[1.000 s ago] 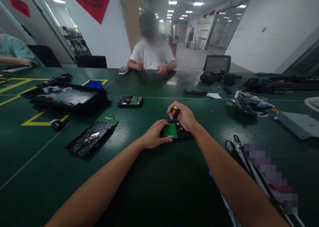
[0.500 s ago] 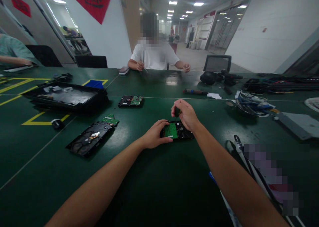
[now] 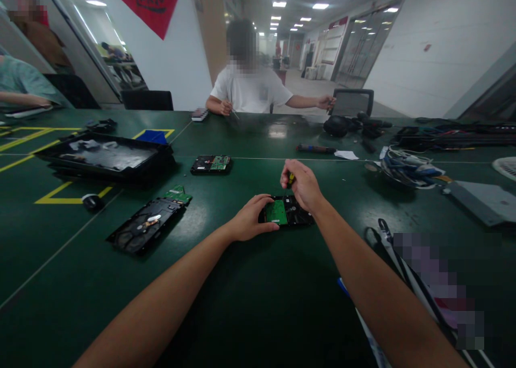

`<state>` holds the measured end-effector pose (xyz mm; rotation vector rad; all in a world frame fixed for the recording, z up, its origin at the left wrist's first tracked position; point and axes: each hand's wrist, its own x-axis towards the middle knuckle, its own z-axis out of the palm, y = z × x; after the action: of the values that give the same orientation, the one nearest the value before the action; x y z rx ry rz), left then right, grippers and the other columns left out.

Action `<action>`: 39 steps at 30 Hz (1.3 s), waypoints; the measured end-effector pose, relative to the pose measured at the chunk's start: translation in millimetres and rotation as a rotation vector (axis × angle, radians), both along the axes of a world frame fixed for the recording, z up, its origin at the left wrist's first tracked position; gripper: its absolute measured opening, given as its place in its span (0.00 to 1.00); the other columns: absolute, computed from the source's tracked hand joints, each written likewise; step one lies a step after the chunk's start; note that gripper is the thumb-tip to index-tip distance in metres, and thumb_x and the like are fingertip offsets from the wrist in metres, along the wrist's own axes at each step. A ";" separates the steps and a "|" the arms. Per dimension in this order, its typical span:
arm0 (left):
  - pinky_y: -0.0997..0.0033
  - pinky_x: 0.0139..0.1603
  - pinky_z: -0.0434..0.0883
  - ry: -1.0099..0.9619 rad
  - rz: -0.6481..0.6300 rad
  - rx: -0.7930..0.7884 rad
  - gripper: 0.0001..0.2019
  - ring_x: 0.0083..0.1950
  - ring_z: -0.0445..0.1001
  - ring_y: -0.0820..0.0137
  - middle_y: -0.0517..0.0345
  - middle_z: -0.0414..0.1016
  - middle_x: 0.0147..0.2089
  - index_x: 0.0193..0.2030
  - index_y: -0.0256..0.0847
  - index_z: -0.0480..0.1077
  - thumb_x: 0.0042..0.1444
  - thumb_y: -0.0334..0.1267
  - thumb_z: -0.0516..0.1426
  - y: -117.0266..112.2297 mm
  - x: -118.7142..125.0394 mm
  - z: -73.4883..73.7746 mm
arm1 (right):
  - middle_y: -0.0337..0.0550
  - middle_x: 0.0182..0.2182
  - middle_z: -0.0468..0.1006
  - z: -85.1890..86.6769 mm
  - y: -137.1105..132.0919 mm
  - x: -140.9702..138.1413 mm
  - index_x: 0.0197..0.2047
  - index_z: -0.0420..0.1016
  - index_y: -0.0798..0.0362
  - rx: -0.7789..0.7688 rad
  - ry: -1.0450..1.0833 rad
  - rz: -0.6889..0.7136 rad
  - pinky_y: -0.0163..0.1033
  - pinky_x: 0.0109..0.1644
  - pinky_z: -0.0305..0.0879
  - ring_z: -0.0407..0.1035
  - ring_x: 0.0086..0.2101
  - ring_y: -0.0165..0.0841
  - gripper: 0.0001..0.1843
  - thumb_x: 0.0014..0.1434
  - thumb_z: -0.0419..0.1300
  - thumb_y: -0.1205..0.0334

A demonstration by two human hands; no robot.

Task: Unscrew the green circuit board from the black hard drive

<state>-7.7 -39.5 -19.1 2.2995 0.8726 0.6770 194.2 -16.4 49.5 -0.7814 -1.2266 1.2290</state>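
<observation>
A black hard drive (image 3: pixel 299 213) with a green circuit board (image 3: pixel 276 212) lies on the table before me. Its left end is gripped between the thumb and fingers of my left hand (image 3: pixel 250 218). Above the drive's far edge, my right hand (image 3: pixel 305 184) is closed around a screwdriver (image 3: pixel 291 179) with some yellow on its handle. The shaft points down toward the drive; whether the tip touches a screw is too small to tell. To the left rests another hard drive (image 3: pixel 147 225), with a green board (image 3: pixel 178 195) at its far end.
A third hard drive (image 3: pixel 210 164) lies farther back. Black trays (image 3: pixel 149 161) stand at left near a computer mouse (image 3: pixel 92 202). Bundled cables (image 3: pixel 409 169), a grey metal box (image 3: pixel 481 201) and a lanyard (image 3: pixel 389 236) are at right. A co-worker (image 3: pixel 258 91) sits opposite.
My right hand has shifted slightly, and the screwdriver's yellow handle now shows. The drive and my left hand stay put. The co-worker's hand has moved right; another person appears at far left.
</observation>
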 end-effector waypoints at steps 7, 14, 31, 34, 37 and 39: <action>0.44 0.71 0.63 0.009 0.003 -0.004 0.38 0.72 0.61 0.49 0.40 0.60 0.71 0.67 0.42 0.62 0.55 0.56 0.65 -0.8 0.7 0.8 | 0.38 0.27 0.72 -2.9 4.0 -0.4 0.32 0.78 0.50 0.037 0.018 0.021 0.38 0.35 0.65 0.68 0.29 0.30 0.21 0.64 0.59 0.41; 0.45 0.71 0.63 0.012 0.001 0.010 0.37 0.72 0.62 0.50 0.41 0.60 0.70 0.68 0.42 0.61 0.56 0.56 0.64 -1.4 0.4 0.3 | 0.35 0.28 0.76 -5.5 2.9 -1.5 0.34 0.73 0.49 -0.003 -0.006 -0.051 0.37 0.40 0.67 0.70 0.31 0.29 0.17 0.57 0.69 0.45; 0.45 0.71 0.63 0.008 0.001 0.005 0.38 0.71 0.62 0.50 0.40 0.61 0.70 0.67 0.42 0.62 0.55 0.57 0.65 -0.1 -0.1 -0.4 | 0.37 0.26 0.70 0.7 1.2 -0.7 0.31 0.75 0.49 0.023 0.037 -0.012 0.38 0.33 0.65 0.66 0.27 0.29 0.20 0.63 0.61 0.41; 0.43 0.71 0.63 0.004 0.000 0.007 0.37 0.71 0.62 0.49 0.41 0.62 0.70 0.67 0.43 0.62 0.54 0.56 0.65 0.6 0.4 -1.1 | 0.38 0.26 0.70 -2.2 5.2 0.6 0.32 0.77 0.49 0.019 0.080 -0.024 0.38 0.33 0.65 0.67 0.28 0.30 0.20 0.63 0.58 0.41; 0.43 0.71 0.63 0.001 -0.001 0.006 0.37 0.71 0.62 0.49 0.41 0.61 0.70 0.66 0.43 0.63 0.54 0.56 0.65 0.9 0.8 -1.3 | 0.37 0.27 0.73 -4.0 7.2 1.0 0.32 0.75 0.49 0.008 0.079 -0.073 0.38 0.36 0.66 0.69 0.29 0.30 0.15 0.60 0.63 0.46; 0.42 0.71 0.63 -0.001 0.000 0.005 0.37 0.71 0.62 0.49 0.41 0.62 0.70 0.67 0.43 0.62 0.54 0.56 0.65 0.7 0.8 -1.1 | 0.36 0.27 0.74 -4.5 6.9 0.8 0.32 0.73 0.49 0.007 0.067 -0.108 0.38 0.37 0.66 0.69 0.29 0.30 0.12 0.58 0.66 0.50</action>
<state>-6.9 -38.8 -20.2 2.3032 0.8719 0.6812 195.0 -9.5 45.0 -0.7849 -1.1196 1.1535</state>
